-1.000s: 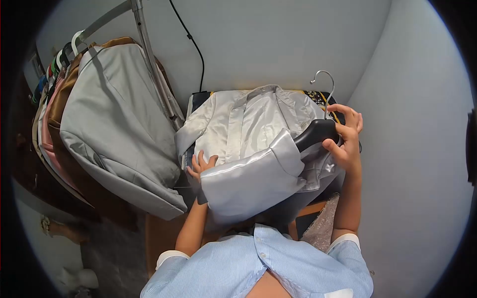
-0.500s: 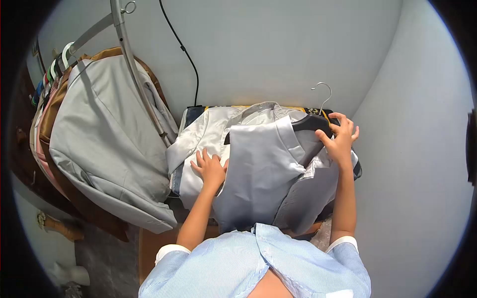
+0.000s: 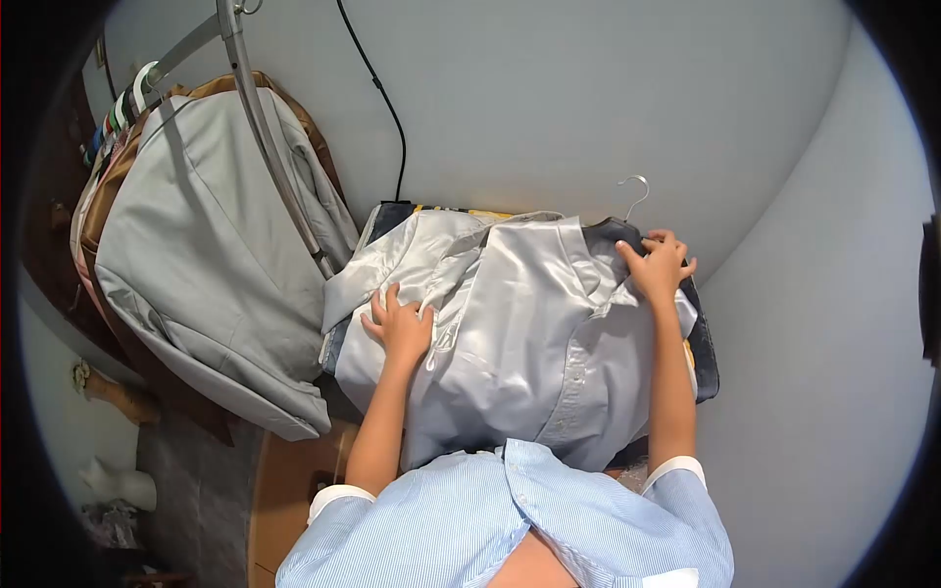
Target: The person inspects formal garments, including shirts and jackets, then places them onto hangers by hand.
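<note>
A silver-grey satin shirt [image 3: 515, 294] lies spread out in front of me. My left hand [image 3: 400, 331] rests on its left side with fingers spread, pressing lightly on the fabric. The black hanger [image 3: 610, 233] is partly inside the shirt at the collar, and its metal hook [image 3: 638, 196] points up. Around the hanger's right end, near the shirt's shoulder, my right hand [image 3: 659, 267] curls its thumb and fingers. Most of the hanger is hidden under the cloth.
At the left, a grey garment [image 3: 196, 245] hangs with brown and pink ones on a metal rack [image 3: 270, 147]. A dark patterned surface [image 3: 706, 363] lies under the shirt. A black cable [image 3: 387, 108] runs down the grey wall [image 3: 549, 98]. A wooden piece [image 3: 294, 490] stands below.
The shirt's front panel has come down flatter over the hanger and spread out. The hanger sits lower, with less of it showing. Both hands stay in nearly the same places.
</note>
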The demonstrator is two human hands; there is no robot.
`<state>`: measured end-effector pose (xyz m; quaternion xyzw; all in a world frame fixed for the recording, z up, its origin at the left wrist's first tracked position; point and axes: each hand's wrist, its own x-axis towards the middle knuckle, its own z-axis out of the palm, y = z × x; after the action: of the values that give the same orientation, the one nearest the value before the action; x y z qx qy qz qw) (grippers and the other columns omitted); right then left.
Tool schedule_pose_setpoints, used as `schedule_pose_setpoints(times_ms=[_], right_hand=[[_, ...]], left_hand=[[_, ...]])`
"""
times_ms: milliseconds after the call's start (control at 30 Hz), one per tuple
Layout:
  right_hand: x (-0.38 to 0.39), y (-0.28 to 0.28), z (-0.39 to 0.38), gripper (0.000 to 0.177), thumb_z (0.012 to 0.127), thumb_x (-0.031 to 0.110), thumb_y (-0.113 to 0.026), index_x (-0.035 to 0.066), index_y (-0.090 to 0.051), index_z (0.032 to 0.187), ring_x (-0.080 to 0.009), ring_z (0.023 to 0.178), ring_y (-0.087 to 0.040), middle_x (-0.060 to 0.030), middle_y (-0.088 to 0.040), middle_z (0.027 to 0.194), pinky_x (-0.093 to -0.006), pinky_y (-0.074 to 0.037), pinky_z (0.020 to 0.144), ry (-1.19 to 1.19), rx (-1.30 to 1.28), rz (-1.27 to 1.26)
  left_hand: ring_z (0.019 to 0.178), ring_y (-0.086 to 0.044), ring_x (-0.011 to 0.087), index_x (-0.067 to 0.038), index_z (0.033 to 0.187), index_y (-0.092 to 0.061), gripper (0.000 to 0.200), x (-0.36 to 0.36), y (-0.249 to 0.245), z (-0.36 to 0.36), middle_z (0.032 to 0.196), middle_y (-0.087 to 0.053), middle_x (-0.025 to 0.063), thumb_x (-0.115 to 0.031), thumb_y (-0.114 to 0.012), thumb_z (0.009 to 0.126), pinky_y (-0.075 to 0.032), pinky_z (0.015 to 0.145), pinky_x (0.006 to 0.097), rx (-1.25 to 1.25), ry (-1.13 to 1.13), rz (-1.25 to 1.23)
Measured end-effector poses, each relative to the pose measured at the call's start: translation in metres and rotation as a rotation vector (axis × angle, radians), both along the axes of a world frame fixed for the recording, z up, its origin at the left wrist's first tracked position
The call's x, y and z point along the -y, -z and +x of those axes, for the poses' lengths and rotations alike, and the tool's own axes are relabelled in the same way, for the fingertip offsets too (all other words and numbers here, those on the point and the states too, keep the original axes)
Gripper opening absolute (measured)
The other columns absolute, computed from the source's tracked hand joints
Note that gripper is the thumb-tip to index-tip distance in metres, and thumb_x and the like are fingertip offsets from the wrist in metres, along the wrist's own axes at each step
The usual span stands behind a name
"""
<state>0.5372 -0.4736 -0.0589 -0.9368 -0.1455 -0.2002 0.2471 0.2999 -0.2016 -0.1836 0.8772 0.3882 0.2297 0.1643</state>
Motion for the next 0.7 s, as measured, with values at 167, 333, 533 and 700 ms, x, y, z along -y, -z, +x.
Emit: schedule_pose_setpoints(times_ms=[167,333,533,700], right_hand=[[0.001,0.033,0.003,0.053,0.066,0.05,-0.072,0.003,-0.071,0.092,-0.025,0.119,-0.04,-0.0033,-0.052,0.118,-0.0614,-0.013,0.104,0.018,-0.082,-0.026],[-0.011,0.052,-0.008,0.051,0.065,0.05,-0.073,0.006,-0.073,0.089,-0.0277,0.118,-0.04,-0.0048,-0.052,0.116,-0.0602,-0.013,0.103,0.025,-0.085,-0.025],[-0.055,0.058,-0.026,0.051,0.066,0.048,-0.073,0.003,-0.072,0.089,-0.0276,0.116,-0.042,-0.006,-0.053,0.116,-0.0604,-0.015,0.104,-0.016,-0.137,0.053],[-0.095,0.065,-0.047,0.046,0.068,0.046,-0.072,0.004,-0.073,0.088,-0.0296,0.117,-0.039,-0.0071,-0.051,0.117,-0.0615,-0.016,0.103,-0.1,-0.147,0.109]], left_hand=[[0.134,-0.018,0.0358,-0.004,0.077,-0.071,0.037,-0.012,0.002,0.002,0.137,-0.041,0.0085,-0.039,-0.06,0.08,-0.003,0.104,0.0628,0.125,0.014,-0.014],[0.134,-0.018,0.0351,-0.004,0.07,-0.068,0.033,-0.014,-0.006,0.001,0.138,-0.041,0.0047,-0.034,-0.06,0.082,-0.003,0.105,0.0594,0.259,0.15,-0.014],[0.133,-0.019,0.034,-0.003,0.065,-0.063,0.031,-0.002,-0.044,0.001,0.142,-0.039,0.0051,-0.028,-0.061,0.083,-0.006,0.107,0.0514,0.434,0.237,0.053],[0.131,-0.018,0.0363,-0.002,0.068,-0.063,0.027,0.009,-0.05,0.001,0.142,-0.037,0.0082,-0.025,-0.061,0.081,-0.007,0.105,0.0547,0.447,0.318,0.083]])
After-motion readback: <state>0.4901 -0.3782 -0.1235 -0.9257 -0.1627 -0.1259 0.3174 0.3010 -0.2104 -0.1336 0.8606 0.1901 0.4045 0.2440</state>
